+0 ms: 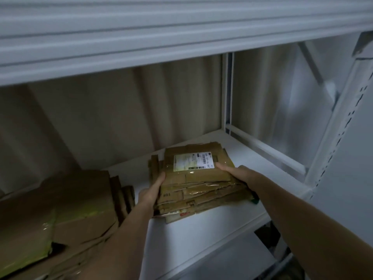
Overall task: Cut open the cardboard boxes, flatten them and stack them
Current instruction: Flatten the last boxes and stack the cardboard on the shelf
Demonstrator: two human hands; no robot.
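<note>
Two bare hands hold a stack of flattened cardboard boxes on a white metal shelf. The left hand grips the stack's near left corner, its thumb lying up over the top sheet and its fingers curled down the side, out of clear sight. The right hand lies on the right edge of the stack, the fingers fairly straight and close together, pressing on the top sheet just beside a white shipping label. The stack's far end seems to rest on the shelf, while I cannot tell whether the near end is touching it or held slightly above. The sheets are unevenly aligned, with brown tape glinting on several edges and bits of red and green print showing at the bottom.

To the left, well apart from the stack, a larger pile of flattened cardboard lies on the same shelf, dim in the shadow. Behind both runs a pale corrugated wall. An upper shelf overhangs the scene, and a perforated upright post stands at the right.
</note>
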